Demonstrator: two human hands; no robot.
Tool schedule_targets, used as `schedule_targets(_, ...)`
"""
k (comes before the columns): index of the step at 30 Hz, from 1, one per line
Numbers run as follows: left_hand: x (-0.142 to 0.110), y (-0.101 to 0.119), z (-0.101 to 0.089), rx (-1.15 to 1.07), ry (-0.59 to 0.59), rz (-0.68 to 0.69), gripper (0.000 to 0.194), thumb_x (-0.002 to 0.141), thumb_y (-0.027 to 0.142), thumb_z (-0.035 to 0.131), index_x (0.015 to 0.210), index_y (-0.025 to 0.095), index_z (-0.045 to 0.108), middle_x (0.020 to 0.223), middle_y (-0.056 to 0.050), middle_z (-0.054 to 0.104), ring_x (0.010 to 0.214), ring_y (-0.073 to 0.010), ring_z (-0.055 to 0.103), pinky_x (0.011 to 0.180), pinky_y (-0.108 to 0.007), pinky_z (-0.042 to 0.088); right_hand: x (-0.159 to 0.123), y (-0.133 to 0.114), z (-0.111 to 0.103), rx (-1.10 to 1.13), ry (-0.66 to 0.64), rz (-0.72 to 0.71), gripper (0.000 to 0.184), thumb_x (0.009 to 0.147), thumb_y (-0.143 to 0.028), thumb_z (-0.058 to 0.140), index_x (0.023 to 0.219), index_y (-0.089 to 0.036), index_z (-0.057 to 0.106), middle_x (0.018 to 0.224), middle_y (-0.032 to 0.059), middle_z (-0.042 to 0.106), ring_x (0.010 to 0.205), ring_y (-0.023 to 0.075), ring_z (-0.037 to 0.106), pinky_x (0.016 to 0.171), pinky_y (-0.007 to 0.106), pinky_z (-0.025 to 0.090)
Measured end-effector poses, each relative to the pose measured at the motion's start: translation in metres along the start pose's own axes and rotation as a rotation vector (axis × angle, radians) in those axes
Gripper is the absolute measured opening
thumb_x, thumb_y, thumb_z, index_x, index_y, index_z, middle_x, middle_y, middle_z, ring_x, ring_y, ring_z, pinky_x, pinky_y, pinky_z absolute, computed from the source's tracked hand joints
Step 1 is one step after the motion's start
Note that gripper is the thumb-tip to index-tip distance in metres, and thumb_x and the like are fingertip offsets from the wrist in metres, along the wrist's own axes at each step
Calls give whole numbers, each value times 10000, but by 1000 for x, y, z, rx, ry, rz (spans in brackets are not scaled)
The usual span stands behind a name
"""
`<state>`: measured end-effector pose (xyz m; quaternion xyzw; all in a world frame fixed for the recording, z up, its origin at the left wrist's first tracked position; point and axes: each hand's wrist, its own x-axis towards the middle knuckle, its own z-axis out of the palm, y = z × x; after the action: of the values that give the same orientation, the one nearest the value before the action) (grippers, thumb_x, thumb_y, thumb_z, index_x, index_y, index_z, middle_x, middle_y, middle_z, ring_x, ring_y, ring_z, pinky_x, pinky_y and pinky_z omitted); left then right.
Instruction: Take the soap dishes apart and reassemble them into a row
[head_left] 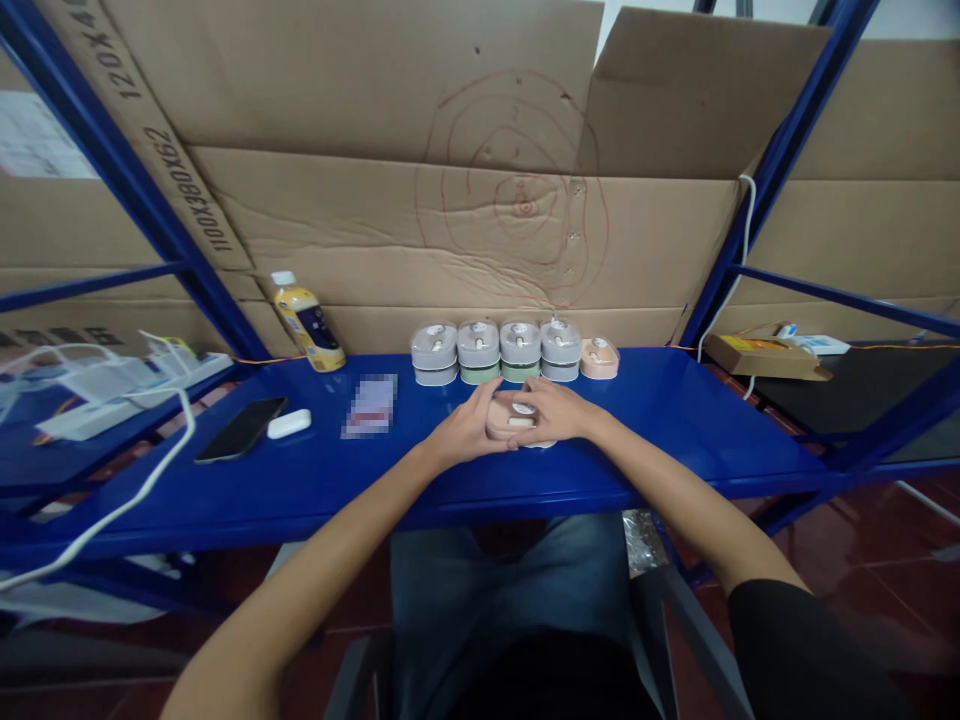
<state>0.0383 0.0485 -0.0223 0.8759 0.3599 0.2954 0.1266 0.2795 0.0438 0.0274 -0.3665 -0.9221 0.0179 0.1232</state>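
Both my hands grip a small pinkish container (502, 416) with a clear lid and a pale strip on top, close to the middle of the blue shelf (420, 480). My left hand (469, 428) curls round its left side. From the right, my right hand (561, 410) wraps over it, with fingers across the lid. Part of the container is hidden by my fingers. Just behind it, several stacked lidded containers (435, 352) in grey and green form a row against the cardboard. A single pink lidded container (600, 360) stands at the row's right end.
Left of my hands lie a pixelated card or packet (370, 406), a white earbud case (289, 424) and a black phone (241, 430). A yellow drink bottle (309, 325) stands behind them. Blue posts (787, 170) flank the shelf; a white cable (142, 490) hangs at left.
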Motion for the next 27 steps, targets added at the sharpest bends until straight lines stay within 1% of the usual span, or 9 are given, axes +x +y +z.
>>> schedule_targets(5,0,-2,2,17,7,20,1131,767,612,845,1618,192,230,1642,-226,383,1509,-409,427,1223,-569,417,2,-3,-2,-5,-32,43,977,768,-763,755,1577,-286,484,1022,97,572,931,279,538,818,387,455)
schedule_targets(10,0,2,-1,37,-11,33,1110,788,604,831,1623,195,225,1647,-217,383,1520,-392,416,1228,-548,415,3,-5,-4,8,-59,73,1009,756,-798,734,1592,-306,453,1023,91,568,931,279,530,795,368,443)
schedule_targets(15,-1,6,-4,35,-30,29,1090,802,612,813,1631,211,229,1664,-197,371,1521,-397,413,1238,-555,399,2,-5,-5,28,-73,97,999,764,-792,731,1597,-323,440,1048,96,573,949,286,536,790,364,446)
schedule_targets(20,0,1,-2,-15,-40,-13,1170,735,637,855,1634,223,230,1674,-187,360,1536,-401,386,1250,-548,379,0,-7,-7,42,-96,108,1008,772,-807,713,1603,-310,434,1048,101,569,978,299,553,817,381,459)
schedule_targets(23,1,-5,2,-70,-23,-42,1235,684,657,880,1631,216,221,1657,-202,381,1517,-408,413,1235,-549,395,-1,-9,-6,24,-90,118,991,784,-816,692,1600,-315,436,1074,110,564,977,302,568,824,392,467)
schedule_targets(27,2,-8,3,-105,-20,-54,1242,679,657,878,1624,203,213,1623,-224,417,1494,-417,442,1213,-570,411,-4,-10,-2,-3,-63,121,960,809,-787,692,1601,-309,434,1112,121,566,982,303,579,854,417,482)
